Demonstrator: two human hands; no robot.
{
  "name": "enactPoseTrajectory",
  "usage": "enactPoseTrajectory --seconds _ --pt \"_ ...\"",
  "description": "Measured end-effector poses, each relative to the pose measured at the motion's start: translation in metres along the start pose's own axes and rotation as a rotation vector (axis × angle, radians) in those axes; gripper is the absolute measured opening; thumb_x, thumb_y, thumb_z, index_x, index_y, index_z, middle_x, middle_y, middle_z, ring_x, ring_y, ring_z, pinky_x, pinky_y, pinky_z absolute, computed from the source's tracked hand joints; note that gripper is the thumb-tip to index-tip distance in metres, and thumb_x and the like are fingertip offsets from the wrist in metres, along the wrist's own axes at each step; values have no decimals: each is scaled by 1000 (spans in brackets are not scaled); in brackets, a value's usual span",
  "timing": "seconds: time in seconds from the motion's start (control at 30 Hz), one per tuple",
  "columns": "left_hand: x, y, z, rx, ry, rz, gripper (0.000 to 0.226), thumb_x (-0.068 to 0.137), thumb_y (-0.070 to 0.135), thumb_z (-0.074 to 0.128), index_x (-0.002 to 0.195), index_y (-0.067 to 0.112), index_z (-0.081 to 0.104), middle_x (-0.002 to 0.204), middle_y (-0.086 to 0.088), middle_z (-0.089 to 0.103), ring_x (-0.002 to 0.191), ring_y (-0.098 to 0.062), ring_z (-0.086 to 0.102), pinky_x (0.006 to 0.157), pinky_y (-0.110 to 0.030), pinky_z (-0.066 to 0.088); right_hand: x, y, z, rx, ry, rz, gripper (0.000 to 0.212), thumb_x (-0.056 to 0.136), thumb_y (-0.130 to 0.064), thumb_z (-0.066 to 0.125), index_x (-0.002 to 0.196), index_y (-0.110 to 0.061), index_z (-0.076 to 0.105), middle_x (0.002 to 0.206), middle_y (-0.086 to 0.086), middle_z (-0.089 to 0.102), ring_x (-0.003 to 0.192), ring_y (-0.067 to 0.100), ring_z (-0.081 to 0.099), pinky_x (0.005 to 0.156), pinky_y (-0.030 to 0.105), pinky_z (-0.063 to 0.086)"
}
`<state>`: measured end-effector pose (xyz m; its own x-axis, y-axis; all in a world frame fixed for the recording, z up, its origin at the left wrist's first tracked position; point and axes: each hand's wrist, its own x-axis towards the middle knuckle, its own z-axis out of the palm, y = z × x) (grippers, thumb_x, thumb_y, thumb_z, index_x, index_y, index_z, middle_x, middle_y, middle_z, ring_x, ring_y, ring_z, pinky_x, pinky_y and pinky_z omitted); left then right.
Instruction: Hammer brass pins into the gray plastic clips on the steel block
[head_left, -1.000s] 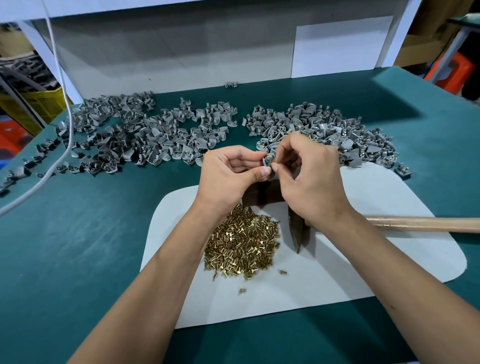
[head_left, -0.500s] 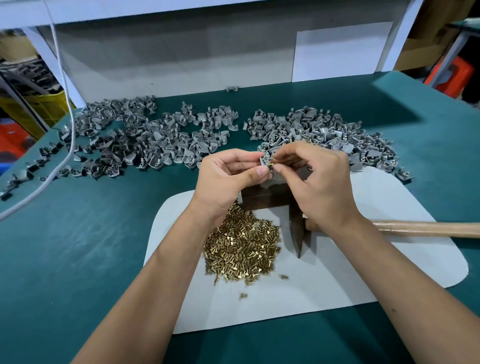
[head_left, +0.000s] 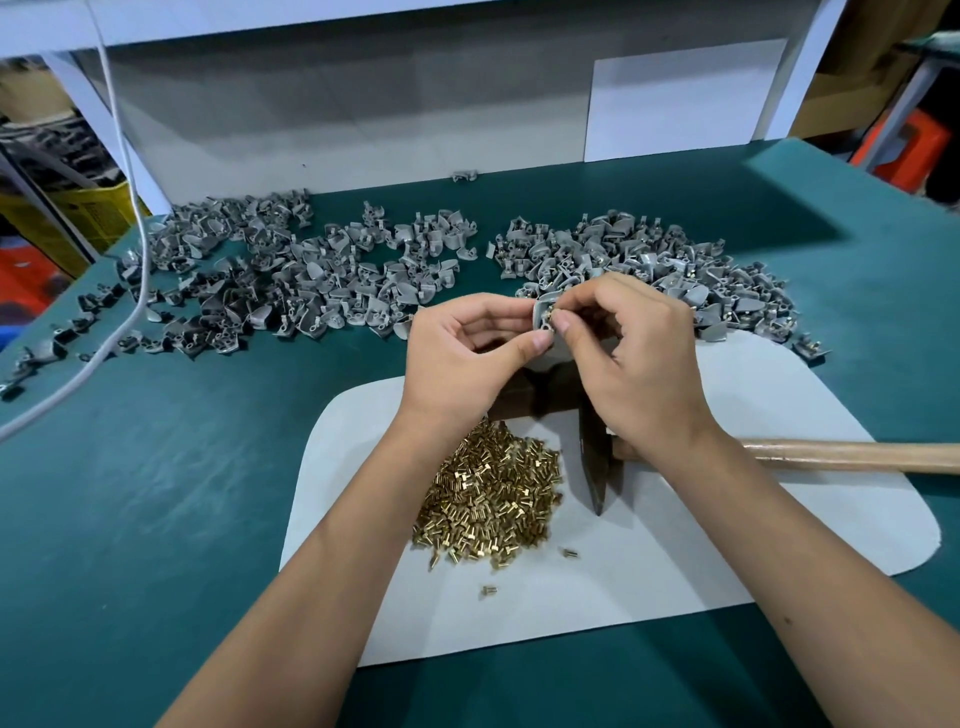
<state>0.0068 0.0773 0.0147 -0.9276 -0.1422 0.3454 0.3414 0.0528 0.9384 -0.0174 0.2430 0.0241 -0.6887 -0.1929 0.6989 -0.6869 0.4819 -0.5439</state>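
Note:
My left hand (head_left: 462, 353) pinches a gray plastic clip (head_left: 543, 314) between thumb and fingers, held up above the dark steel block (head_left: 530, 395). My right hand (head_left: 634, 353) pinches a small brass pin (head_left: 555, 315) at the clip's hole. The block is mostly hidden beneath both hands. A heap of brass pins (head_left: 488, 499) lies on the white mat (head_left: 727, 545) just in front of the block. The hammer rests on the mat, its dark head (head_left: 597, 473) beside the pins and its wooden handle (head_left: 852, 454) pointing right.
Loose gray clips lie in a wide pile at the back left (head_left: 270, 280) and another pile at the back right (head_left: 649, 260), on the green table (head_left: 156, 493). A white cable (head_left: 124, 156) hangs down at the left. A white panel stands behind the table.
Both hands have stayed together above the block, and the right fingers have shifted slightly at the clip. The view has tilted so the scene sits a little lower.

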Motion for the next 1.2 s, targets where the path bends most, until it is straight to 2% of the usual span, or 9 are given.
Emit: enactPoseTrajectory --seconds 0.13,0.27,0.47,0.63,0.73,0.8,0.97,1.1,1.2 --pt "0 -1 1 -17 16 -8 26 75 -9 82 98 2 77 94 -15 79 85 -22 75 84 -34 62 -1 0 1 -8 -3 2 4 92 -9 70 93 -8 75 87 0 70 82 13 64 73 25 51" --pt "-1 0 1 -51 17 -54 25 75 -12 81 100 -9 74 93 -25 76 85 -34 74 88 -49 61 -1 -1 2 -36 -14 -29 4 91 -6 69 91 -8 73 85 1 69 79 14 62 71 24 50" --pt "-1 2 2 -3 29 -96 23 75 -11 82 96 -9 74 91 -26 75 84 -33 73 89 -51 60 -3 -3 2 -59 -14 -28 7 87 0 69 87 -7 71 83 0 67 76 10 57 71 13 42" --pt "-2 4 5 67 46 -71 19 74 -12 83 90 -5 75 85 -19 77 77 -23 74 80 -38 63 -3 -8 2 -85 -14 8 8 85 2 69 85 -6 72 81 0 67 74 9 55 71 6 37" --pt "-2 5 5 124 9 -30 28 75 -12 82 80 15 76 75 1 77 70 -10 73 71 -23 60 -4 -10 3 -113 -24 28 8 84 2 70 85 -6 73 81 1 68 74 13 57 71 14 40" --pt "-2 5 6 174 1 -10 35 76 -11 82 77 23 75 71 8 76 69 -5 72 70 -19 59 -4 -12 2 -128 -31 39 8 83 1 70 86 -5 74 82 3 70 76 16 60 72 20 44" --pt "-5 4 9 295 32 105 27 75 -4 84 81 21 75 81 1 77 77 -12 75 78 -31 63 -3 -12 0 -113 -8 64 8 83 0 71 86 -7 75 81 2 72 73 15 63 71 24 51" --pt "-5 -4 9 380 43 165 14 74 4 83 85 10 76 82 -1 76 78 -17 75 76 -42 64 -1 -11 0 -96 -69 129 11 85 -3 71 86 -12 76 77 -6 68 69 8 60 70 10 45" --pt "-4 -9 10 406 42 133 18 77 8 86 94 11 80 86 2 78 80 -14 76 78 -42 64 6 -7 -11 -49 -218 176 8 91 -12 72 90 -16 79 79 -7 72 71 1 63 70 5 42"
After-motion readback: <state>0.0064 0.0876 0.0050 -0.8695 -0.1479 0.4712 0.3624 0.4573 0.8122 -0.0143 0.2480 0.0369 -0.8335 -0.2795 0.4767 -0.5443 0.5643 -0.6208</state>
